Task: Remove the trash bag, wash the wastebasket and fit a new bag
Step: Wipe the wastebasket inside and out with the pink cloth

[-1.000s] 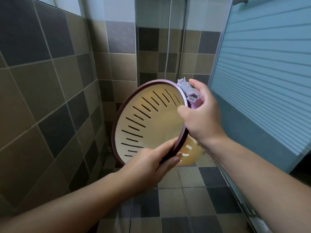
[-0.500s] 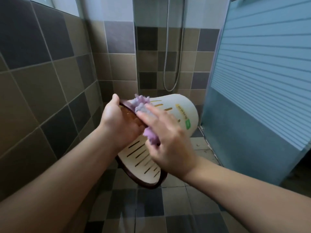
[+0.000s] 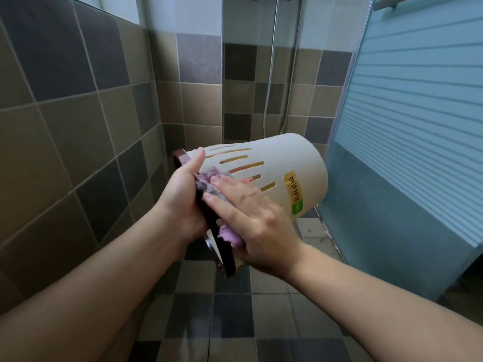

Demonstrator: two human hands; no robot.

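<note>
Wastebasket [image 3: 274,165] mid-frame, on its side, long axis running from dark rim [image 3: 222,254] at lower left to base at upper right. Left hand [image 3: 183,202] clamped on rim; right hand [image 3: 251,220] pressing purple cloth [image 3: 209,182] flat against slotted wall beside it.

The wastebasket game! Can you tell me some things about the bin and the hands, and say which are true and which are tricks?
1. The wastebasket is held on its side in the air. True.
2. The right hand presses a green sponge on it. False: it presses a purple cloth.
3. The left hand grips the dark rim of the wastebasket. True.
4. The wastebasket has round holes in its wall. False: it has long narrow slots.
5. A trash bag hangs out of the wastebasket. False: no bag shows on it.
6. A shower hose hangs on the tiled wall behind. True.
</note>
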